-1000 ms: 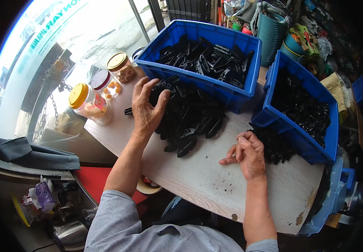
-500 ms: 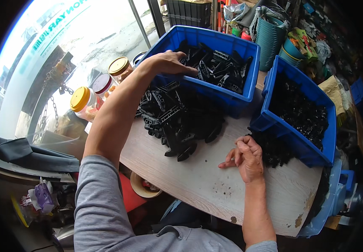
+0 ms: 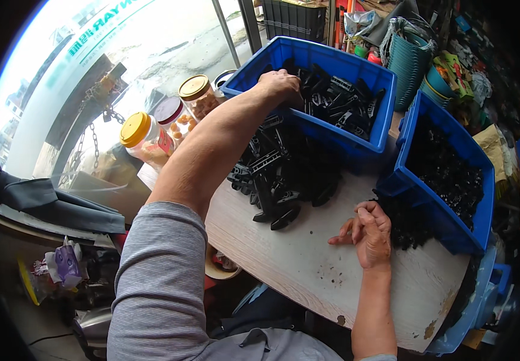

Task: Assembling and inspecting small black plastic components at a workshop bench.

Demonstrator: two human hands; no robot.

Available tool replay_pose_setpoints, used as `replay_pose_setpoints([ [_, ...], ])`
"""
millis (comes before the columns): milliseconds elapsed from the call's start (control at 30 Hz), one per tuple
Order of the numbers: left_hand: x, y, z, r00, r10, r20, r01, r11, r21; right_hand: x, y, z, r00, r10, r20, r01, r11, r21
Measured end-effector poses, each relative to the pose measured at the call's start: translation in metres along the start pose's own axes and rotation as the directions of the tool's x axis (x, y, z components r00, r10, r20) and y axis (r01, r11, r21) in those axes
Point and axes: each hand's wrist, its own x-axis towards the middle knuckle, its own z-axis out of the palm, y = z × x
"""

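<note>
Shop clutter crowds the far side of this pale wooden table (image 3: 308, 265): green baskets, packets, a glass front to my left with three lidded jars (image 3: 169, 123) standing at the table's edge. Two blue bins sit ahead of me. My left hand (image 3: 281, 83) is stretched out over the near rim of the far blue bin (image 3: 308, 57), fingers curled down among the long black plastic parts (image 3: 338, 102) inside it; whether they are closed on a piece or only resting there I cannot tell, since the knuckles hide them. My right hand (image 3: 369, 233) lies on the table, loosely half-closed and holding nothing that I can see, just beside a small heap of little black pieces (image 3: 405, 222) spilled against the front of the right blue bin (image 3: 446, 174). Between my arms lies a loose pile of the long black parts (image 3: 284, 174), touching the far bin's front wall. Judging by how things lie, the work is somewhere in the middle: the far bin holds a fair layer, yet a sizeable pile remains on the table, and the right bin is well filled with the small pieces. Plenty is left to handle.
</note>
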Motion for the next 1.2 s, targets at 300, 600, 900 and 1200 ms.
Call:
replay_pose_setpoints([
  [300, -0.006, 0.000, 0.000, 0.999, -0.020, -0.048, 0.020, 1.000, 0.002, -0.003, 0.001, 0.003, 0.999, -0.030, 0.016, 0.030, 0.999, -0.009],
  [600, 0.007, -0.006, 0.007, 0.999, -0.021, -0.042, 0.019, 0.999, -0.046, -0.002, 0.004, 0.003, 0.999, -0.036, 0.009, 0.036, 0.999, -0.012],
  [900, 0.024, -0.003, 0.018, 0.994, 0.001, -0.107, -0.004, 0.999, -0.034, 0.002, 0.005, -0.004, 0.999, -0.037, 0.001, 0.037, 0.999, -0.023],
  [1200, 0.010, -0.004, 0.008, 0.982, -0.008, -0.191, -0.043, 0.964, -0.262, 0.000, 0.002, -0.007, 0.999, -0.038, 0.008, 0.039, 0.999, -0.028],
])
